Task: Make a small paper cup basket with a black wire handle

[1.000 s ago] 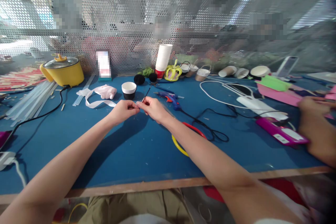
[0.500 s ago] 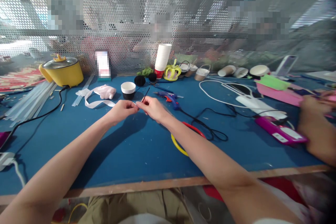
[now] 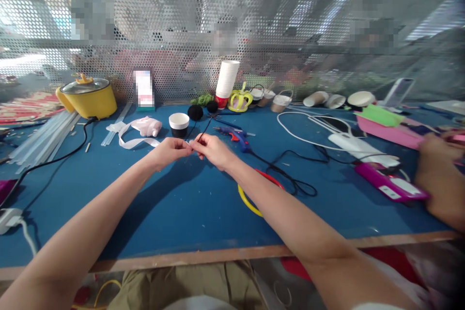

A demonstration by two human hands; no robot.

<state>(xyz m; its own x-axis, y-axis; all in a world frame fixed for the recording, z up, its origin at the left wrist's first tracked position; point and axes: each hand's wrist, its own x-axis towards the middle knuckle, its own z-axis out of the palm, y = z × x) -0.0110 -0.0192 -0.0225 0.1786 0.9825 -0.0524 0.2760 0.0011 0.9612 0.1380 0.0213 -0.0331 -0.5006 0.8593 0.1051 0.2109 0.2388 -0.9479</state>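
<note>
Left grip (image 3: 169, 149): you're pinching one end of the thin black wire (image 3: 202, 133).
Right grip (image 3: 213, 147): pinching the wire's other part, fingertips meeting.
Progress: you're mid-way, seemingly; glue gun (image 3: 234, 134) lying untouched.

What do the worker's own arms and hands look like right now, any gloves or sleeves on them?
Both are bare: the left hand and right hand wear no gloves, rings or watch that show. The forearms are uncovered to the frame's edge; a white edge, perhaps a short sleeve, shows at the right arm's bottom corner.
</note>
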